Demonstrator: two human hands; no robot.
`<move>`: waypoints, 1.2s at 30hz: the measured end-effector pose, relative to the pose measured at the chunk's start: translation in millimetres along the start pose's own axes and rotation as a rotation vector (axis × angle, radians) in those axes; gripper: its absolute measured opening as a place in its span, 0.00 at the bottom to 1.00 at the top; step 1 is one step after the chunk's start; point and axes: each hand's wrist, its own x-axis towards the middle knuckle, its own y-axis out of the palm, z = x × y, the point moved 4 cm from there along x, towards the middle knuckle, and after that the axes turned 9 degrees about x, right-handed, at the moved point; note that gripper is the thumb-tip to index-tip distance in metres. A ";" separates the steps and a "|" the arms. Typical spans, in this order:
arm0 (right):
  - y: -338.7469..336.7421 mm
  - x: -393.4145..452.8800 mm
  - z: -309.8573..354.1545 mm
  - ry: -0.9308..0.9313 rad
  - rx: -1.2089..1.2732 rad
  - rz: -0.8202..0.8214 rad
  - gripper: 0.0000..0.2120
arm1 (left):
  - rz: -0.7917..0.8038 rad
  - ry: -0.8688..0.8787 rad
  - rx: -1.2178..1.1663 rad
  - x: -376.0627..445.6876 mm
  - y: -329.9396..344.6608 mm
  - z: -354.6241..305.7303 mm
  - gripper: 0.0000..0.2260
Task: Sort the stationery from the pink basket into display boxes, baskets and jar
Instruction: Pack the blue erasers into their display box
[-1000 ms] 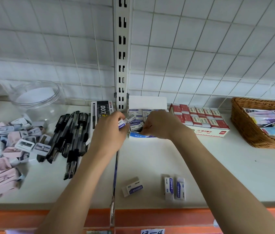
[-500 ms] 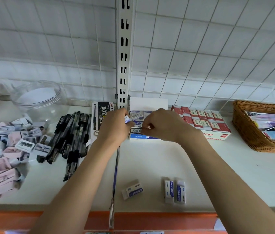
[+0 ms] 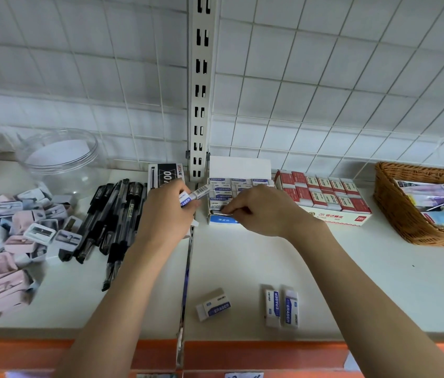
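L hand (image 3: pixel 164 211) grips eraser (image 3: pixel 194 196) just left of blue box (image 3: pixel 222 220); R hand (image 3: pixel 263 211) pinches another eraser (image 3: pixel 225 210) in box.

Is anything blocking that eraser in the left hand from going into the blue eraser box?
Partly. The right hand is at the front of the blue eraser box, pinching an eraser there. Otherwise nothing lies between the left hand, its eraser and the box.
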 end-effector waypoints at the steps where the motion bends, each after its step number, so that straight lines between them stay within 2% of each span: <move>1: 0.5 -1.7 -0.1 -0.012 -0.022 0.007 0.18 | -0.008 0.007 0.012 -0.5 -1.4 0.3 0.07; 12: 4.2 -1.6 5.8 0.053 -0.092 0.100 0.16 | -0.027 0.031 -0.016 -8.6 -7.8 -2.2 0.05; 18: -9.4 -7.4 -4.2 0.102 -0.125 0.061 0.16 | -0.014 0.016 0.008 -16.9 -4.4 2.7 0.05; 24: -5.5 -5.5 5.2 0.033 -0.218 0.122 0.16 | -0.015 0.005 0.004 -24.2 -1.1 5.3 0.06; 27: -0.7 -2.6 5.8 0.051 -0.170 0.130 0.13 | -0.011 0.011 -0.002 -23.5 -1.7 4.3 0.06; 30: -0.2 0.6 5.2 0.105 -0.106 0.136 0.14 | -0.016 0.030 -0.035 -22.6 -2.6 3.1 0.05; 33: 1.2 -0.3 2.3 0.085 -0.047 0.137 0.13 | -0.054 0.121 -0.009 -19.5 -5.5 -4.0 0.03; 36: -2.4 -8.7 -3.7 0.045 0.097 0.044 0.16 | -0.033 0.187 0.040 -15.1 -4.2 -13.5 0.05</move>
